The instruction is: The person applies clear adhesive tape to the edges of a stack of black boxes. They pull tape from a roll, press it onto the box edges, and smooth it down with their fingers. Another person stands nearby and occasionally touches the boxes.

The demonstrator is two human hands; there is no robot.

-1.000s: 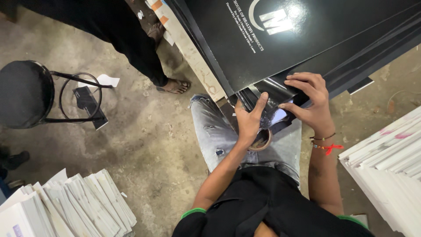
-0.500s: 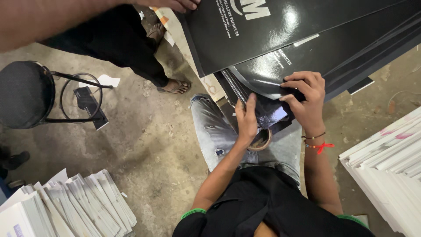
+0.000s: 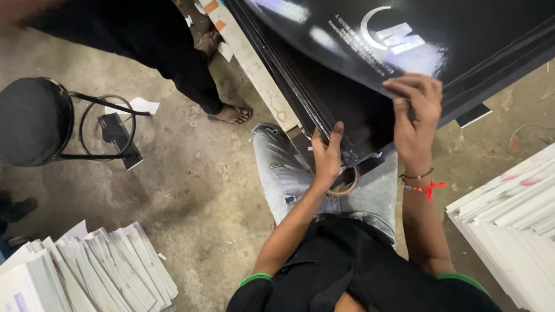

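A stack of glossy black printed sheets (image 3: pixel 347 110) lies in front of my knees on a low wooden board (image 3: pixel 254 63). My right hand (image 3: pixel 415 118) pinches the near edge of the top black sheet (image 3: pixel 462 40), which is lifted and bowed above the stack. My left hand (image 3: pixel 326 157) rests flat against the near corner of the stack, thumb pointing up, holding nothing. A brown tape roll (image 3: pixel 347 184) lies on my lap just below the left hand.
Another person's legs in black trousers with a sandalled foot (image 3: pixel 230 113) stand at the stack's left. A black round stool (image 3: pixel 34 118) is far left. Fanned white sheets (image 3: pixel 98 271) lie bottom left and a white stack (image 3: pixel 514 214) at right.
My right hand has risen from the stack's corner and now grips the edge of the top sheet. The other person's arm at the top has left the view. My left hand barely moved.
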